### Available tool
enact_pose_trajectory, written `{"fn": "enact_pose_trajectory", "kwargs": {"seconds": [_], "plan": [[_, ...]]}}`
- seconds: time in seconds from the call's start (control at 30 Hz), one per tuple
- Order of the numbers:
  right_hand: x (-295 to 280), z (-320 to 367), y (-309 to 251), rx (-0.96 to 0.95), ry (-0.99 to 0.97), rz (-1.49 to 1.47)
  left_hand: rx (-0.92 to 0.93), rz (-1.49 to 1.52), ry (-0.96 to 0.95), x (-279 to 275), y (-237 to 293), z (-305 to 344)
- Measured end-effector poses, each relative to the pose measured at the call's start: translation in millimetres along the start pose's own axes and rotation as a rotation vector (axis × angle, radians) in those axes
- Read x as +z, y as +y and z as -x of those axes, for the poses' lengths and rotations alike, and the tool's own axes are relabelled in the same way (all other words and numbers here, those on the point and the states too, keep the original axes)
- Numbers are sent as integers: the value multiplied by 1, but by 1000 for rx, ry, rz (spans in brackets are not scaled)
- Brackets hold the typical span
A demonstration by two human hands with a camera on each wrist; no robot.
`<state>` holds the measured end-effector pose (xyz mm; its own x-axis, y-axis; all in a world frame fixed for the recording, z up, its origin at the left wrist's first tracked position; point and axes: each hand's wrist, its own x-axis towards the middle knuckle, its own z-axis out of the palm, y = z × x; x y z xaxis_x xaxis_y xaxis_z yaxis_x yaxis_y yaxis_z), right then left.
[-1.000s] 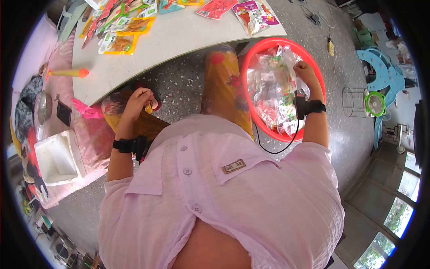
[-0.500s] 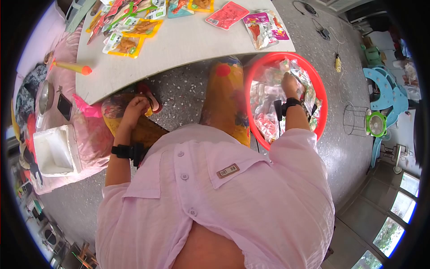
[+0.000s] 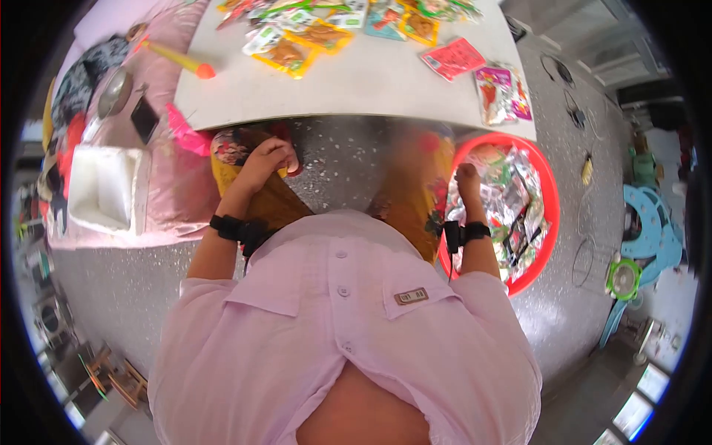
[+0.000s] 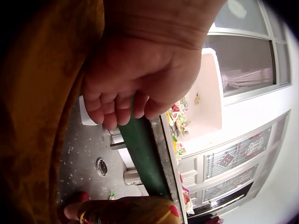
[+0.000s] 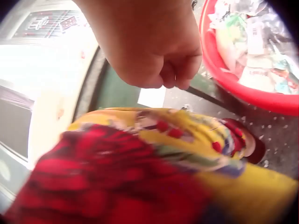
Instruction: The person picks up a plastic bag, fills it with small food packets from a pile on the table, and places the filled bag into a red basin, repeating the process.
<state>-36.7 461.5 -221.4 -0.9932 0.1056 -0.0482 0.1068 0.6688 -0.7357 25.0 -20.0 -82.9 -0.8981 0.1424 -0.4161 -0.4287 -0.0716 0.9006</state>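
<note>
My left hand [image 3: 271, 157] rests near the left knee; its loosely curled fingers [image 4: 109, 109] hold nothing that shows in the left wrist view. On the other side, my right hand [image 3: 468, 182] is at the left part of a red basin [image 3: 552, 222], fingers curled in. The right wrist view has this fist [image 5: 163, 60] above the patterned trouser leg [image 5: 154, 135], beside the basin, and nothing sticks out of it. Inside the basin lie many clear and printed plastic food packets [image 3: 519, 200].
The white table [image 3: 356, 93] ahead carries yellow snack packets [image 3: 285, 55], a red packet [image 3: 454, 59] and a purple-white packet [image 3: 503, 96]. On the pink-covered surface [image 3: 174, 185] at left are a white foam box [image 3: 107, 189], a phone [image 3: 144, 119] and a metal bowl [image 3: 116, 92].
My right hand has gone from above the basin, down among the packets, and then left toward the right leg. The left hand stays near the knee. The head view has turned.
</note>
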Motion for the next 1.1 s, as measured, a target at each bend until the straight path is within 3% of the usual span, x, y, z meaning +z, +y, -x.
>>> {"fn": "enact_pose_trajectory", "kwargs": {"seconds": [0.07, 0.13, 0.2, 0.23, 0.33, 0.4, 0.43, 0.47, 0.6, 0.7, 0.8, 0.9, 1.1], "plan": [[-13, 0, -44, -13, 103, -169, 93, -23, 85, -6, 10, 9], [-19, -6, -71, -174, 182, -67, 91, -126, 230, -15, 32, 24], [-20, 10, -136, -127, 187, -202, 365, -258, 351, -46, 32, 29], [-13, 12, -148, -215, 196, -232, 398, -174, 471, -51, 41, 41], [4, 20, -163, -265, 135, -57, 561, -575, 888, -98, 49, 68], [9, 24, -169, -531, 198, 164, 621, -905, 1183, -135, 52, 89], [9, 26, -172, -659, 240, 279, 625, -1058, 1296, -158, 50, 100], [9, 26, -174, -641, 220, 256, 623, -1213, 1403, -184, 46, 111], [8, 25, -174, -609, 196, 244, 218, -1254, 1724, -276, 16, 146], [9, 24, -174, -629, 212, 276, -149, -911, 1466, -319, -10, 159], [10, 24, -177, -645, 227, 283, -126, -745, 1317, -329, -16, 166], [10, 25, -177, -657, 235, 285, -152, -670, 1313, -318, -8, 171], [10, 23, -177, -673, 237, 320, 6, -868, 1468, -301, 5, 183]]}}
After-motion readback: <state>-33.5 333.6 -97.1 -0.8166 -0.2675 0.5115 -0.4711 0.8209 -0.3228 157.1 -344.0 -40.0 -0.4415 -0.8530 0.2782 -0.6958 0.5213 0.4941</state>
